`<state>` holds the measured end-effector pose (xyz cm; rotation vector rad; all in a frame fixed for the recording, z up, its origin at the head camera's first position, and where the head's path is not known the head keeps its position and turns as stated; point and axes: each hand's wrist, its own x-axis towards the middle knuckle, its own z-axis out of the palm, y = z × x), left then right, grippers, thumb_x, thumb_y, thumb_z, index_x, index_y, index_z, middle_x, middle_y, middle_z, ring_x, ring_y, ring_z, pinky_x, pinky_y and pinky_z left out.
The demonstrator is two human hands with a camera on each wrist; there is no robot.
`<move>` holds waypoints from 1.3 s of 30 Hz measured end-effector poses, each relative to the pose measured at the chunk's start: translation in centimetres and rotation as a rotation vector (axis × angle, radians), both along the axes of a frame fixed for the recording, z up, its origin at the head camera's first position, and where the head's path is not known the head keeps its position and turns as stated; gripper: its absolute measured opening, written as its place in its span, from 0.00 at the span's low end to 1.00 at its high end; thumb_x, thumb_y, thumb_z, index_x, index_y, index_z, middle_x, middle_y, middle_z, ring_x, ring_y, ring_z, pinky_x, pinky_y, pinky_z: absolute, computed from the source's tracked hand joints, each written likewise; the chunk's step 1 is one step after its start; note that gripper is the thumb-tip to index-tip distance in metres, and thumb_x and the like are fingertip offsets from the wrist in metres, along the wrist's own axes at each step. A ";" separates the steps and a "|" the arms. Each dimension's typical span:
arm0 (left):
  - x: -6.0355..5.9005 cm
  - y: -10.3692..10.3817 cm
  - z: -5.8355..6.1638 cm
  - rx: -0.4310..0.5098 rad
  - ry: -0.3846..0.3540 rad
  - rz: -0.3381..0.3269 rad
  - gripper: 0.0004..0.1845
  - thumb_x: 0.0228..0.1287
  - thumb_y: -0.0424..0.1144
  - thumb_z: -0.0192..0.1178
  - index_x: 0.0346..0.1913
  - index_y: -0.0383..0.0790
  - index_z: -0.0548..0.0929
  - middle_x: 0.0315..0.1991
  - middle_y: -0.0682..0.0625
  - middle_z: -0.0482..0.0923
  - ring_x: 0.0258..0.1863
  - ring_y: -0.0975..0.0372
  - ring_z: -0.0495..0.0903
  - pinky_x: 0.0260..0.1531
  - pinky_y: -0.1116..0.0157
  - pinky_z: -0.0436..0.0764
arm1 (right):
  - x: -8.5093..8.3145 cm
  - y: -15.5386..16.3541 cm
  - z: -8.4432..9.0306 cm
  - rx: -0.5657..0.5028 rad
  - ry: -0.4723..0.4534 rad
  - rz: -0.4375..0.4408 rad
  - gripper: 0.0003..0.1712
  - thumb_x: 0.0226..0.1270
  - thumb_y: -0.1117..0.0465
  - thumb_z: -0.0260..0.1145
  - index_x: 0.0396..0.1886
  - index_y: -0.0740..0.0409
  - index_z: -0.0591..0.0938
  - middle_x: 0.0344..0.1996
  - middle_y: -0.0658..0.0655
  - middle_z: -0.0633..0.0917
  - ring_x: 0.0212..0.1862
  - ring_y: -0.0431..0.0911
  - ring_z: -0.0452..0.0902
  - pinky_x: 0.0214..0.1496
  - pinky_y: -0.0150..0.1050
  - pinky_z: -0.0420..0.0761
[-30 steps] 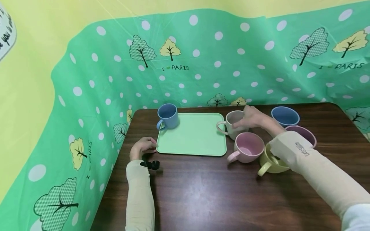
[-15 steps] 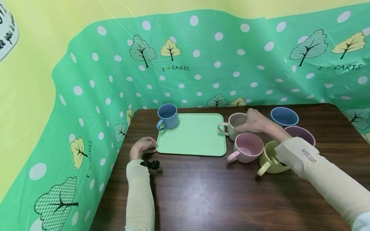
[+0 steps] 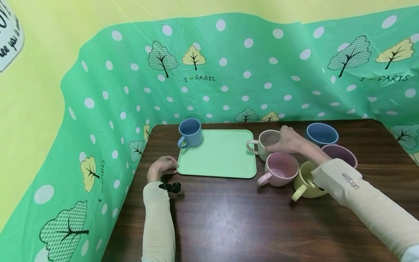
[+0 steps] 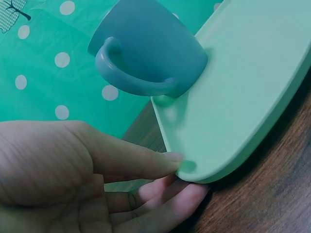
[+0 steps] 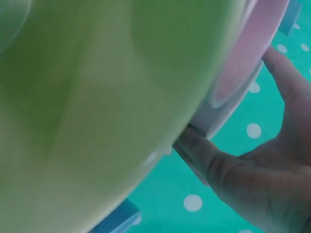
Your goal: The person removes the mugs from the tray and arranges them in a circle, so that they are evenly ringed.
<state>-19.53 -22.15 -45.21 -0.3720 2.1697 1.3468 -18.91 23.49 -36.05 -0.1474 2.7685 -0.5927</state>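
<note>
Two hands: right grip (image 3: 289,140) holds the beige mug (image 3: 266,142), left grip (image 3: 160,167) pinches the tray (image 3: 219,154).

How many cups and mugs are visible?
6: blue mug on the tray; beige mug under the right hand; pink, yellow, purple, blue cup clustered right.

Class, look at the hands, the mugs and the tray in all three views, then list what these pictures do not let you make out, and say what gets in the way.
- Head view: the yellow mug is partly covered by the right sleeve; what lies inside is unclear.
- Head view: the right hand hides the beige mug's far side.
- Right wrist view: a blurred yellow-green surface fills most of the frame.
- Left wrist view: the blue mug's rim is cut off by the top edge.
- Left wrist view: the left hand hides under the green tray's corner.
</note>
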 end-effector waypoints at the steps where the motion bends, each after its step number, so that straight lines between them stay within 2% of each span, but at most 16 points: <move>1: 0.0 -0.1 0.0 0.001 -0.001 0.000 0.09 0.66 0.29 0.55 0.46 0.31 0.72 0.37 0.43 0.72 0.34 0.59 0.78 0.43 0.64 0.81 | 0.0 0.0 0.2 0.007 -0.017 0.001 0.52 0.49 0.34 0.70 0.47 0.78 0.64 0.41 0.71 0.71 0.41 0.57 0.70 0.40 0.46 0.75; 6: -0.1 -0.3 -0.3 -0.005 -0.004 0.004 0.09 0.65 0.29 0.55 0.46 0.31 0.73 0.38 0.44 0.72 0.36 0.59 0.79 0.43 0.64 0.81 | -0.6 0.1 1.6 0.037 -0.035 0.002 0.50 0.60 0.28 0.55 0.45 0.78 0.69 0.38 0.71 0.75 0.39 0.58 0.72 0.39 0.48 0.74; 8: 0.0 -0.2 -0.3 -0.008 -0.005 0.007 0.09 0.65 0.30 0.55 0.47 0.31 0.73 0.38 0.44 0.72 0.37 0.58 0.78 0.44 0.64 0.81 | -1.0 -0.2 2.2 0.024 -0.018 -0.014 0.52 0.64 0.29 0.51 0.53 0.80 0.67 0.45 0.77 0.74 0.47 0.64 0.72 0.46 0.55 0.74; 10: 0.0 -0.2 -0.3 -0.017 0.002 -0.005 0.10 0.66 0.29 0.55 0.48 0.30 0.73 0.39 0.44 0.72 0.37 0.59 0.78 0.44 0.63 0.81 | -1.4 -0.7 2.9 0.009 0.000 -0.032 0.55 0.65 0.30 0.48 0.61 0.83 0.61 0.54 0.81 0.68 0.57 0.69 0.65 0.55 0.62 0.69; 13: -0.1 -0.2 -0.4 -0.037 0.007 -0.006 0.10 0.66 0.29 0.54 0.48 0.30 0.72 0.38 0.45 0.71 0.36 0.59 0.78 0.43 0.63 0.81 | -1.9 -2.0 3.8 -0.032 0.031 -0.058 0.57 0.66 0.31 0.48 0.67 0.82 0.53 0.64 0.82 0.57 0.67 0.71 0.51 0.65 0.64 0.58; 17: -0.1 -0.1 -0.2 -0.100 0.022 -0.029 0.09 0.65 0.31 0.54 0.46 0.31 0.73 0.38 0.45 0.71 0.38 0.57 0.77 0.43 0.61 0.79 | -2.5 -4.3 4.8 -0.103 0.084 -0.075 0.50 0.68 0.37 0.52 0.68 0.77 0.56 0.66 0.77 0.59 0.68 0.67 0.51 0.66 0.62 0.57; 21: 0.0 0.1 -0.1 -0.157 0.048 -0.070 0.07 0.64 0.31 0.54 0.43 0.32 0.74 0.38 0.44 0.72 0.39 0.55 0.75 0.43 0.60 0.76 | -3.2 -6.5 5.0 -0.151 0.122 -0.073 0.43 0.70 0.42 0.53 0.69 0.72 0.58 0.67 0.74 0.61 0.69 0.65 0.53 0.67 0.61 0.59; 26: 0.1 0.2 0.0 -0.214 0.066 -0.104 0.05 0.64 0.32 0.53 0.40 0.34 0.75 0.39 0.44 0.72 0.39 0.55 0.72 0.41 0.60 0.72 | -4.6 -9.0 4.2 -0.209 0.155 -0.024 0.39 0.70 0.47 0.56 0.69 0.69 0.60 0.67 0.70 0.62 0.69 0.62 0.55 0.67 0.58 0.61; 31: 0.2 0.5 0.2 -0.257 0.075 -0.134 0.07 0.64 0.34 0.52 0.42 0.35 0.75 0.40 0.44 0.72 0.40 0.54 0.71 0.42 0.58 0.71 | -5.7 -11.7 2.7 -0.340 0.181 0.031 0.39 0.68 0.51 0.61 0.70 0.66 0.59 0.67 0.67 0.63 0.65 0.59 0.63 0.63 0.54 0.69; 33: 0.2 0.7 0.3 -0.249 0.070 -0.126 0.06 0.64 0.34 0.52 0.41 0.35 0.75 0.40 0.44 0.72 0.40 0.54 0.71 0.43 0.58 0.71 | -5.9 -12.8 2.0 -0.379 0.191 0.045 0.40 0.66 0.51 0.63 0.70 0.65 0.59 0.67 0.65 0.64 0.63 0.58 0.66 0.61 0.52 0.71; 39: 0.1 1.0 0.5 -0.246 0.065 -0.089 0.04 0.65 0.33 0.52 0.40 0.37 0.75 0.38 0.46 0.71 0.40 0.55 0.71 0.43 0.60 0.71 | -6.8 -16.3 -0.5 -0.486 0.181 0.062 0.44 0.63 0.48 0.66 0.71 0.60 0.58 0.67 0.62 0.66 0.64 0.55 0.66 0.62 0.50 0.71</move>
